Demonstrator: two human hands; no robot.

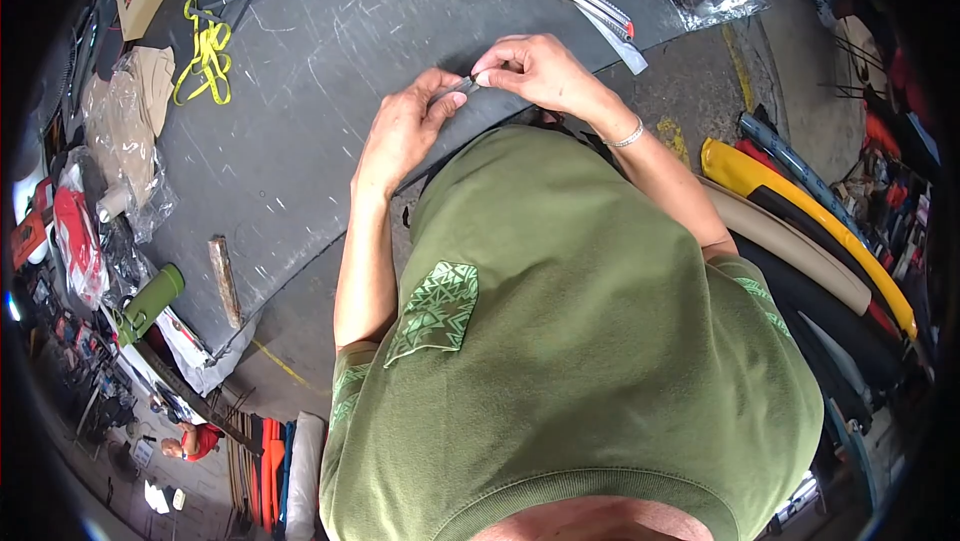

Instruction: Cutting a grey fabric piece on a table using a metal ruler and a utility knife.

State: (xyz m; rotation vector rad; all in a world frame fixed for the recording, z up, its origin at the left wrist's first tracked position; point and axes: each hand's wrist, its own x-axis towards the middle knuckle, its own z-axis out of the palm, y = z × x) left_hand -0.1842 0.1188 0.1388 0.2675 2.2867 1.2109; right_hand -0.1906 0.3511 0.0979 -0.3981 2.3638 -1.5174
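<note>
Close to the table's near edge, my two hands meet at their fingertips. My left hand (395, 136) is closed, thumb and fingers pinching a small, narrow grey piece (455, 90) whose kind I cannot make out. At the piece's dark far end, my right hand (545, 76) pinches with thumb and forefinger, the other fingers curled. What lies inside the right pinch is mostly hidden. To the right of my hands, a snap-off utility knife (606, 17) lies over a metal ruler (622, 49) on the dark table (300, 131).
Yellow strap (208, 56) lies tangled at the far left, beside brown paper pieces (150, 86). A worn stick (225, 281) rests near the left edge, with a green roll (155, 299) beyond it. Material rolls, including a yellow one (800, 226), stand right of me. Another person (195, 441) is at lower left.
</note>
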